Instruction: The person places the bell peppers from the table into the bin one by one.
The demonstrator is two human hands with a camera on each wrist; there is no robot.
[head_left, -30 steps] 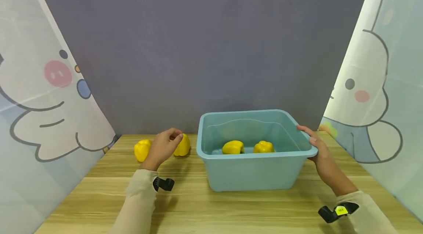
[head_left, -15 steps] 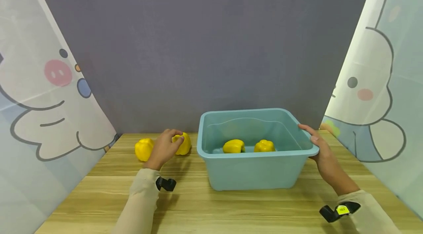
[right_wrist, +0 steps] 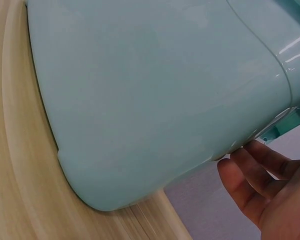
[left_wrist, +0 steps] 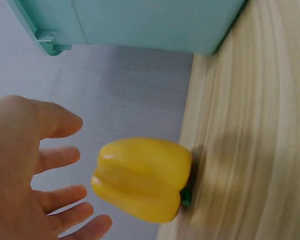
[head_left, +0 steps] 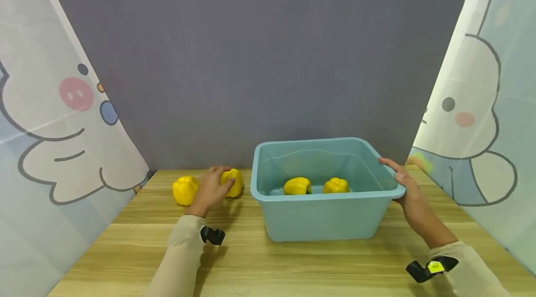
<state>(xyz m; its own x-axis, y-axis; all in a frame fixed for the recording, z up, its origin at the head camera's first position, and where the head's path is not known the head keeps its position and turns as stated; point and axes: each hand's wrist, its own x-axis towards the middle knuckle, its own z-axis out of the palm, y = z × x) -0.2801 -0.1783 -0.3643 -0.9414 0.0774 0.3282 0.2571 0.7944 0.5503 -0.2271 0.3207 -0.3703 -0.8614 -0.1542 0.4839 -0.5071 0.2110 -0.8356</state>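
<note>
Apparently we're reaching: our left hand point(head_left: 212, 191), relaxed and empty, is beside a yellow bell pepper point(left_wrist: 145, 177). Our right hand point(head_left: 408, 198) grips the blue tub point(head_left: 326, 219); next calls for curling round the pepper.

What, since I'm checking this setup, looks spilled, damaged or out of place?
Nothing looks spilled or damaged. One mild oddity: the glossy yellow bell pepper between the left hand and the pale-blue plastic bin rests stem end down on the wood-grain table, so it looks upside down.
</note>
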